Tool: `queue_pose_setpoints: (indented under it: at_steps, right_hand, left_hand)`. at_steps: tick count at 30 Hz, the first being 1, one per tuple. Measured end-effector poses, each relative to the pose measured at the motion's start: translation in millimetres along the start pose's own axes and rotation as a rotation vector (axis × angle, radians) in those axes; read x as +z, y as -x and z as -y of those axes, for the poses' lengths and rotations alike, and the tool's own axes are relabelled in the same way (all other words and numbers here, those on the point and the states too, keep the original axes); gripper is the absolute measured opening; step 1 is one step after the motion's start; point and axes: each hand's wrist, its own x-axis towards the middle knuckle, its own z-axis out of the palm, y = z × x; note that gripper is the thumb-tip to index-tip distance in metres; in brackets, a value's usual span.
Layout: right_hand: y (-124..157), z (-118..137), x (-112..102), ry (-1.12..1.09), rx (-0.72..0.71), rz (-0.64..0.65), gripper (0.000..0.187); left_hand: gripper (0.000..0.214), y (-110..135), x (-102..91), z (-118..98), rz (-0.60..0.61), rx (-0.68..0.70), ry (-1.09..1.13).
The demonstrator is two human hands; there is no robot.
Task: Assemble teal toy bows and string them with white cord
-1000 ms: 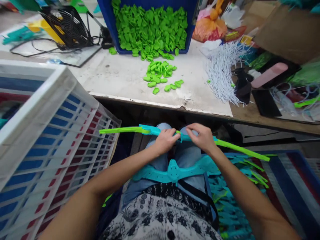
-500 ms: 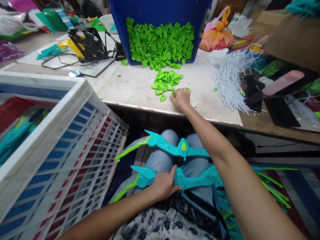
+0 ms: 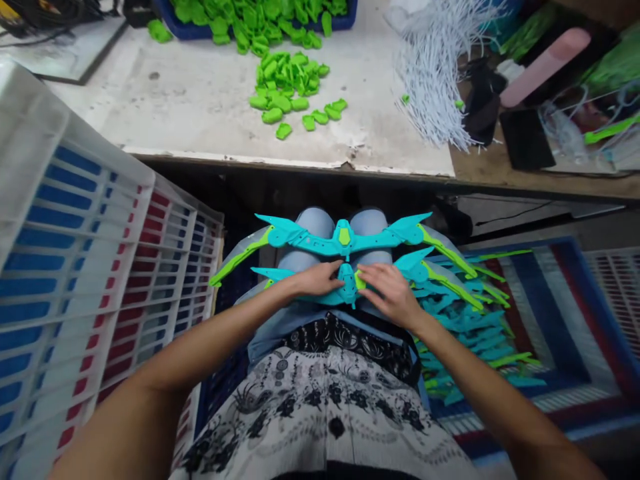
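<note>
Two teal toy bows with lime-green limbs lie across my lap. The farther toy bow (image 3: 315, 245) has a green piece fitted at its centre. On the nearer toy bow (image 3: 330, 295), my left hand (image 3: 320, 278) is closed around the part just left of the middle. My right hand (image 3: 393, 293) pinches a small green plastic piece (image 3: 360, 280) right beside that bow's centre block. Whether the piece touches the block I cannot tell. A pile of similar green pieces (image 3: 287, 77) lies on the table in front, with a few loose ones near its right side.
A blue bin (image 3: 200, 31) of green pieces stands on the white tabletop (image 3: 200, 100). White strings (image 3: 435, 80), a phone (image 3: 527, 139) and a pink cylinder (image 3: 545, 67) lie right. A white crate (image 3: 125, 200) is at my left; more teal bows (image 3: 475, 333) are stacked at my right.
My right hand has come back from the table to the nearer bow with a green piece. The view has tilted down, and my left hand stays on that bow.
</note>
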Motion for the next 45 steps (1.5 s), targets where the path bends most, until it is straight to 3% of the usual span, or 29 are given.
queue_pose_setpoints:
  at_steps: [2, 4, 6, 8, 10, 13, 16, 19, 25, 32, 36, 39, 42, 45]
  right_hand:
    - [19, 4, 11, -0.002, 0.067, -0.044, 0.031]
    - [27, 3, 15, -0.012, 0.164, -0.166, 0.032]
    - [29, 2, 15, -0.039, 0.242, -0.287, 0.031]
    - [29, 2, 12, -0.081, 0.277, -0.337, 0.03]
    - [29, 6, 7, -0.117, 0.274, -0.336, 0.03]
    - [31, 14, -1, -0.101, 0.237, -0.346, 0.033]
    - [34, 20, -5, -0.038, 0.153, -0.333, 0.04]
    - [34, 22, 4, 0.024, 0.025, -0.233, 0.043]
    - [23, 15, 35, 0.078, -0.037, -0.087, 0.031]
    - [20, 9, 48, 0.089, 0.006, -0.063, 0.029]
    - [20, 15, 49, 0.063, 0.157, -0.146, 0.02]
    - [17, 18, 48, -0.002, 0.28, -0.19, 0.036]
    - [11, 20, 48, 0.049, 0.392, -0.139, 0.057]
    - [8, 20, 49, 0.148, 0.416, -0.042, 0.054]
  left_hand:
    - [0.047, 7, 9.6, -6, -0.125, 0.011, -0.081]
    - [0.059, 17, 28.3, -14, -0.321, 0.03, -0.246]
    - [0.065, 26, 49.5, -20, -0.416, 0.054, -0.413]
    - [0.063, 29, 62.9, -24, -0.388, 0.019, -0.518]
    - [0.062, 28, 60.7, -26, -0.318, -0.039, -0.522]
    - [0.062, 21, 29.3, -27, -0.201, 0.02, -0.377]
    - [0.043, 13, -12.0, -23, -0.077, 0.118, -0.185]
    - [0.041, 2, -34.2, -12, 0.065, 0.07, 0.021]
    - [0.047, -10, -23.7, 10, 0.221, -0.063, 0.525]
    - [0.05, -11, -20.7, 13, 0.234, -0.078, 0.563]
    - [0.05, -13, -19.6, 15, 0.142, 0.022, 0.337]
    - [0.049, -16, -14.7, 15, 0.03, 0.052, 0.114]
    - [0.048, -20, -8.7, 15, -0.025, 0.052, 0.045]
    - [0.046, -23, -4.5, 16, -0.059, 0.06, 0.002]
